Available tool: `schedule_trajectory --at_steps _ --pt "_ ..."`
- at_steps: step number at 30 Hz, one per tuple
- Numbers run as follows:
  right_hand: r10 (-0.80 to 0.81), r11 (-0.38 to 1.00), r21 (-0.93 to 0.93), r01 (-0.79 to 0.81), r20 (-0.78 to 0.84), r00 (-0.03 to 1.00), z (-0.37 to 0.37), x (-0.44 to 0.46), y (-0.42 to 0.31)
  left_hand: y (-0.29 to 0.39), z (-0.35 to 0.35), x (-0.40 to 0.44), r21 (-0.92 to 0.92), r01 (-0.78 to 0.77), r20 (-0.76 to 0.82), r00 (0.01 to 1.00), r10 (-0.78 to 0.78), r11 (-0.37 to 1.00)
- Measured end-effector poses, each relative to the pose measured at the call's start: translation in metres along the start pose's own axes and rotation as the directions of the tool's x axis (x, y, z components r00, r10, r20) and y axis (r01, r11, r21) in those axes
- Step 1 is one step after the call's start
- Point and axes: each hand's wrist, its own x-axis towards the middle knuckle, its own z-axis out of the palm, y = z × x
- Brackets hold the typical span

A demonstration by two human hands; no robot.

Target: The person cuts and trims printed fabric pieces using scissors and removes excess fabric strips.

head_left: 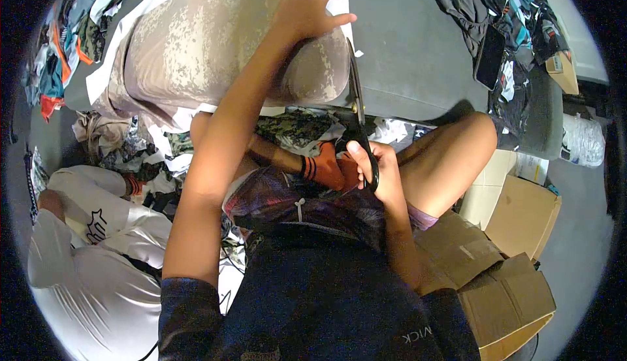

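My left hand [310, 10] lies spread, palm down, on a piece of camouflage-patterned fabric [189, 47] at the top of the view. White paper or backing [101, 77] shows around the fabric's edges. Long-bladed scissors [358, 93] are held by their black handles in my right hand [384, 172]. The blades point up along the right edge of the fabric, slightly parted at the table's front edge.
The grey table [405, 47] bears a phone [490, 57] and dark and teal garments [516, 8] at right. Cloth scraps [300, 131] lie below its edge. A person in white [98, 263] sits at lower left. Cardboard boxes [503, 296] stand at lower right.
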Motion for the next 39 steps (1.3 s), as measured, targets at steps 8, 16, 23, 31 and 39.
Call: schedule_trajectory --at_steps 8,16,23,31,39 --pt "0.023 0.999 -0.047 -0.023 -0.004 1.0 -0.007 0.003 0.005 -0.004 0.005 0.0 0.016 -0.028 0.008 1.0 0.027 0.999" --pt "0.023 0.995 -0.097 -0.023 -0.003 1.0 -0.008 0.0 0.002 0.0 -0.001 0.0 -0.012 -0.008 0.03 1.0 0.008 1.0" --pt "0.026 0.994 -0.108 -0.026 0.005 1.0 -0.009 -0.001 0.0 -0.003 0.003 -0.001 -0.007 0.01 0.032 0.999 -0.01 1.0" --pt "0.014 0.993 -0.115 -0.012 0.018 1.0 -0.012 -0.001 0.002 -0.003 0.004 0.0 -0.008 0.009 0.033 0.999 -0.009 1.0" --pt "0.01 0.991 -0.132 -0.005 0.037 0.999 -0.015 -0.003 0.003 -0.002 -0.001 0.0 -0.015 -0.005 0.035 0.999 0.005 1.0"
